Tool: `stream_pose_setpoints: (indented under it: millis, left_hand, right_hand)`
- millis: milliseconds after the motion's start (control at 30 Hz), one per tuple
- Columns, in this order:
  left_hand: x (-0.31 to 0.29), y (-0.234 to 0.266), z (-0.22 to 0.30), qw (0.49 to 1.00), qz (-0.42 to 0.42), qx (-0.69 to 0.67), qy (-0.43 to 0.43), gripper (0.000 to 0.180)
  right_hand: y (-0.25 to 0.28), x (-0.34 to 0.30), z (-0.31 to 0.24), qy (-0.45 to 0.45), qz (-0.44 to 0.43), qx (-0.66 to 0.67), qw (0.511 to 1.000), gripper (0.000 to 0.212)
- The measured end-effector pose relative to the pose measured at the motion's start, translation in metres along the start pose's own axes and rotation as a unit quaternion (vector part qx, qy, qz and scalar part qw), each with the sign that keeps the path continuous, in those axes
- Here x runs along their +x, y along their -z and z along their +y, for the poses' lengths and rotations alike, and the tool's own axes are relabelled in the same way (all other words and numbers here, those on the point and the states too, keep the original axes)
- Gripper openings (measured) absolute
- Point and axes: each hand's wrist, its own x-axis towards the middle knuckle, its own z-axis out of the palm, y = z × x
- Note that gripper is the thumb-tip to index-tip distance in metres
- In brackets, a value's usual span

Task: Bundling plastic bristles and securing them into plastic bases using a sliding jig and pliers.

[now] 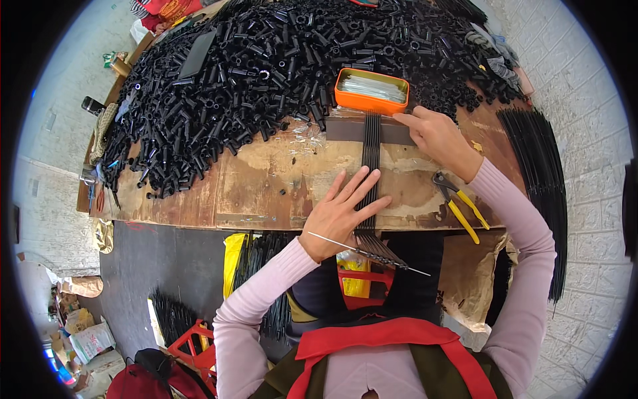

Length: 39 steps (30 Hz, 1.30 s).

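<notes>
My left hand (345, 211) lies with fingers spread across a narrow bundle of thin black rods (371, 143) on the wooden table. The bundle runs toward me over the near edge. There its ends fan out along a thin metal wire (417, 270) that slants below my wrist. My right hand (441, 138) has its index finger stretched out toward the near right corner of an orange box (372, 105); whether it touches is unclear. No object shows in that hand. Thin, pale, clear-looking sticks (373, 88) fill the box. Beneath the bundle's far part lies a dark flat strip (396, 133).
Yellow-handled pliers (462, 206) lie by the near edge, right of the bundle. Black plastic tubular parts (266, 80) are heaped across the back and left, with a dark phone-like slab (197, 54) on top. More black rods (537, 173) hang over the right side.
</notes>
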Motion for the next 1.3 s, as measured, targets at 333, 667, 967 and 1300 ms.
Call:
stream_pose_setpoints:
  millis: [333,667,967,1300]
  left_hand:
    - [0.0,0.0,0.001,1.0,0.011,-0.022,0.004,0.099]
    - [-0.001,0.001,0.0,0.998,0.029,-0.053,0.001,0.094]
    - [-0.001,0.001,-0.001,0.998,0.037,-0.056,-0.002,0.093]
    - [-0.001,0.005,0.001,0.996,0.049,-0.068,0.008,0.09]
  right_hand:
    - [-0.008,0.01,0.002,0.022,-0.004,-0.021,1.0,0.036]
    - [-0.014,0.029,0.014,0.077,0.032,-0.004,0.997,0.014]
    - [-0.01,0.031,0.003,0.047,0.029,0.037,0.998,0.01]
    - [-0.015,0.021,0.003,0.006,0.018,-0.048,0.999,0.014]
